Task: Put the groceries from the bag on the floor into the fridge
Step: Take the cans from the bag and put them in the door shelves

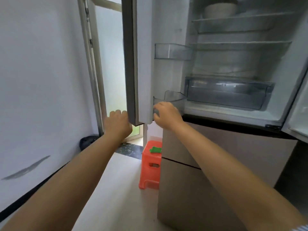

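Observation:
The fridge [233, 114] stands open in front of me, its left door [133, 64] swung out towards me. My left hand [117, 124] grips the bottom outer edge of that door. My right hand [166, 115] holds the lower clear door bin [175, 97] on the door's inner side, fingers curled at its rim. Inside are glass shelves [241, 44] and a clear crisper drawer [228, 92]. A pale bowl [220, 10] sits on the top shelf. No grocery bag is in view.
An orange plastic stool [150, 165] with a green thing [155, 150] on top stands beside the fridge's lower drawers [216, 164]. A dark bag [88, 141] lies against the white wall on the left, under a window [108, 64]. The right fridge door [300, 105] is also open.

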